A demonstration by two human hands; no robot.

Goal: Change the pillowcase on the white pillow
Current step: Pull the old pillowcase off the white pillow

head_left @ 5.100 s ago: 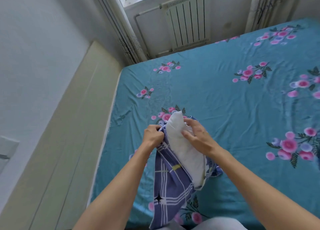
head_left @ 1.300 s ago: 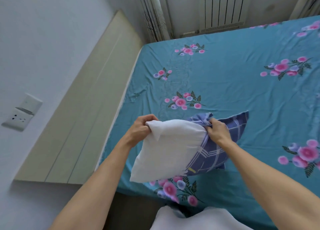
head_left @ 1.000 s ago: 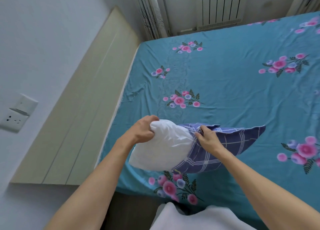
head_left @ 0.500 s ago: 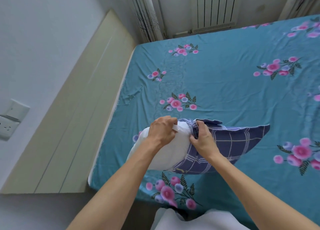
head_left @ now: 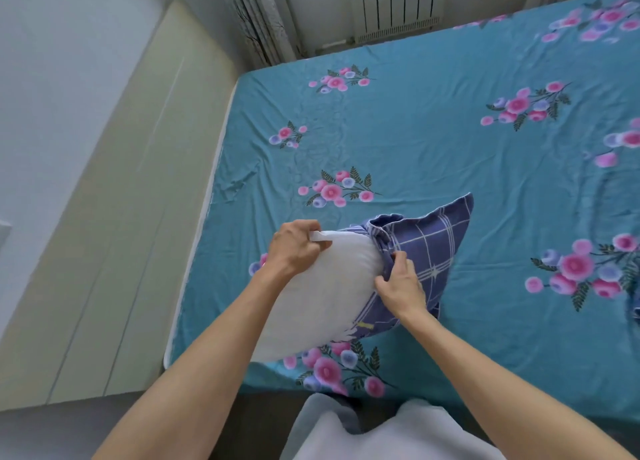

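The white pillow (head_left: pixel 322 297) lies tilted on the near left corner of the bed, its right half inside a purple checked pillowcase (head_left: pixel 427 251). My left hand (head_left: pixel 294 248) grips the pillow's bare upper left corner. My right hand (head_left: pixel 398 283) pinches the bunched open edge of the pillowcase where it meets the white fabric. The far corner of the pillowcase sticks up, pointed and partly slack.
The bed carries a teal sheet (head_left: pixel 450 148) with pink flower prints. A beige headboard panel (head_left: pixel 114 200) runs along the left wall. A radiator (head_left: pixel 394 6) and curtains (head_left: pixel 256 16) stand behind the bed. A white garment (head_left: pixel 381 432) shows at the bottom edge.
The pillow has turned more upright, with more white showing. My right hand slid lower along the pillowcase edge, and the case's far corner rose up from lying flat.
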